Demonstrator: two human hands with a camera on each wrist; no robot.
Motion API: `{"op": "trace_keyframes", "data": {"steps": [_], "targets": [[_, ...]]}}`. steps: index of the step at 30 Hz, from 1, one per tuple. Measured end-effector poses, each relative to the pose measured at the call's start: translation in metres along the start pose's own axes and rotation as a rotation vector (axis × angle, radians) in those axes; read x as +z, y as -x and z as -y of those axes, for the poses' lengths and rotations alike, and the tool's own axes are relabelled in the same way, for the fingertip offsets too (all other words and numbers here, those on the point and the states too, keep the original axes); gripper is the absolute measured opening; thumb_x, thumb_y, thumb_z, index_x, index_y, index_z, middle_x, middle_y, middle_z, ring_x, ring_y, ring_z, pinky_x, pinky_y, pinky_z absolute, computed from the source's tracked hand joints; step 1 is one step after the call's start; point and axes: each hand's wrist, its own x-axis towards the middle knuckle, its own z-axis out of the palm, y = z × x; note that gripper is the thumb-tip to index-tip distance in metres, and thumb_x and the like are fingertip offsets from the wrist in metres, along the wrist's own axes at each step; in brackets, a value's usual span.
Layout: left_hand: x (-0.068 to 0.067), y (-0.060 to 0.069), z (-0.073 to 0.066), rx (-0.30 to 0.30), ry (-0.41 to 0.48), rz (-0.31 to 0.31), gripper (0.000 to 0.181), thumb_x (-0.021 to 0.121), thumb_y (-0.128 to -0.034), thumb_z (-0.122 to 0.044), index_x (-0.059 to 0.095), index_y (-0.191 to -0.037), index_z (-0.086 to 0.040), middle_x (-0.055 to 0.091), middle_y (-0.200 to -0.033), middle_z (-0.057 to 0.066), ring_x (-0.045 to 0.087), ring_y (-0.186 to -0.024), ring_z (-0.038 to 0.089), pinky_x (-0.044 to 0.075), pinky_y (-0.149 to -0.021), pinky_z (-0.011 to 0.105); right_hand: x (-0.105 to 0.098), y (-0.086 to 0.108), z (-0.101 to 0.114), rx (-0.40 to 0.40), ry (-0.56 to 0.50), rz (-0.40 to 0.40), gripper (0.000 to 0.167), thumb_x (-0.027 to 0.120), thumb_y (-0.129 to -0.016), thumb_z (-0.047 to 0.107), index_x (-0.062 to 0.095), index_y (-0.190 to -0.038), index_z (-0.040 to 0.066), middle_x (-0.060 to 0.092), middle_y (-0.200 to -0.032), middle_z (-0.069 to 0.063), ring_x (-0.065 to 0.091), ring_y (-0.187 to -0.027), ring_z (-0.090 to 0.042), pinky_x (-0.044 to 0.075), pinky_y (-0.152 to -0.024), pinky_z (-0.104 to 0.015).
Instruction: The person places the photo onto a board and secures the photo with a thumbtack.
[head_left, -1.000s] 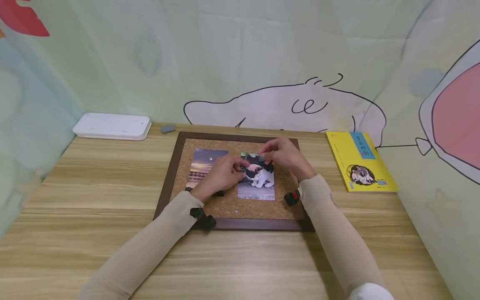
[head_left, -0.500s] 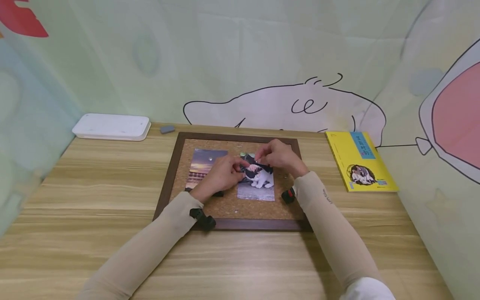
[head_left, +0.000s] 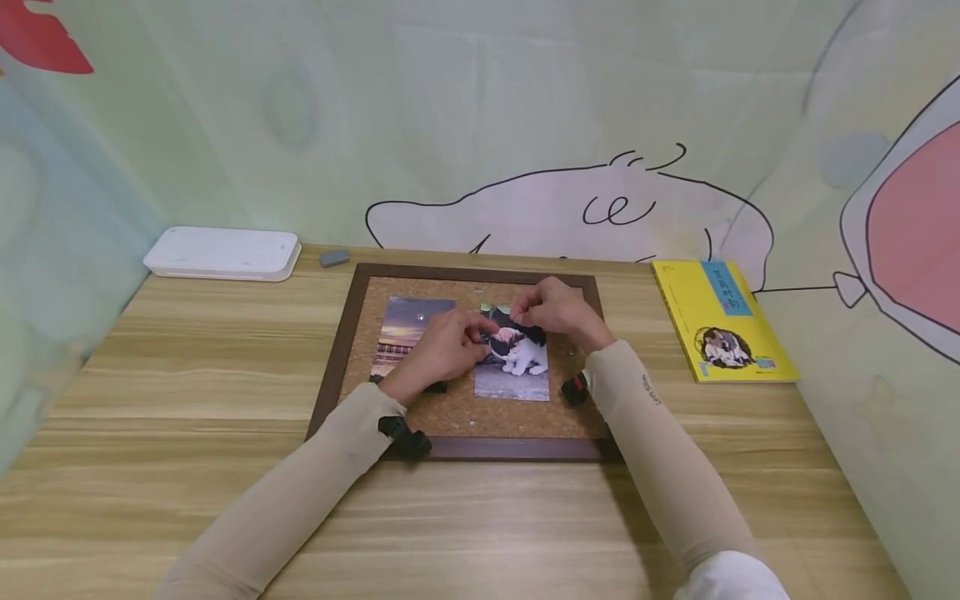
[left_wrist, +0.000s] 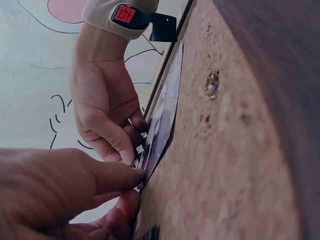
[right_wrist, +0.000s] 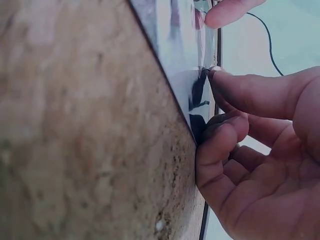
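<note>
A photo of a black-and-white cat lies on the brown-framed corkboard. My left hand touches the photo's left side with its fingertips. My right hand is at the upper part of the photo, its thumb and index finger pinching a small thumbtack, mostly hidden by the fingertips; its point is turned toward the photo. The right hand's other fingers rest at the photo's edge. To the left, a sunset photo bears a clear thumbtack near its top; my left hand covers part of it.
Loose tacks, such as a clear one, sit elsewhere on the cork. A white case and a grey eraser lie at the back left of the wooden table. A yellow book lies at right.
Over the first half second my right hand moved slightly left over the cat photo's top, and has stayed there since. The left hand has kept its place on the photo.
</note>
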Motion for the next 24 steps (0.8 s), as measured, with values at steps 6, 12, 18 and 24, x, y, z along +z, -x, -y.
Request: {"op": "trace_keyframes", "data": {"steps": [6,12,18,24], "targets": [[0.0,0.0,0.001,0.005,0.007,-0.002,0.028,0.075,-0.0974,-0.01,0.078,-0.125,-0.011,0.064,-0.095,0.007,0.058,-0.075,0.015,0.044,-0.068,0.026,-0.001,0.001,0.003,0.039,0.05,0.0,0.01,0.07,-0.099,0.011,0.08,-0.102,0.008,0.068,-0.096,0.0,0.052,-0.083,-0.015,0.04,-0.071,-0.028],[0.001,0.0,0.001,0.004,0.014,-0.002,0.028,0.076,-0.0972,-0.011,0.078,-0.125,-0.011,0.065,-0.095,0.007,0.059,-0.075,0.014,0.045,-0.067,0.026,-0.001,0.003,0.004,0.063,0.069,-0.023,0.009,0.07,-0.098,0.012,0.078,-0.098,0.009,0.062,-0.092,0.0,0.05,-0.077,-0.016,0.039,-0.067,-0.028],[0.002,-0.001,0.0,-0.004,0.013,-0.009,0.028,0.076,-0.0967,-0.01,0.078,-0.125,-0.011,0.067,-0.098,0.007,0.061,-0.079,0.016,0.047,-0.07,0.026,-0.001,0.0,0.007,0.075,0.072,-0.031,0.009,0.071,-0.097,0.014,0.078,-0.097,0.009,0.06,-0.092,-0.001,0.051,-0.079,-0.017,0.039,-0.066,-0.029],[0.002,-0.001,0.001,-0.007,0.003,-0.008,0.029,0.076,-0.0962,-0.01,0.078,-0.125,-0.012,0.068,-0.099,0.008,0.062,-0.08,0.016,0.047,-0.071,0.026,0.002,-0.003,0.012,0.084,0.109,-0.039,0.01,0.071,-0.096,0.017,0.077,-0.098,0.01,0.06,-0.092,-0.001,0.052,-0.077,-0.015,0.04,-0.063,-0.027]]}}
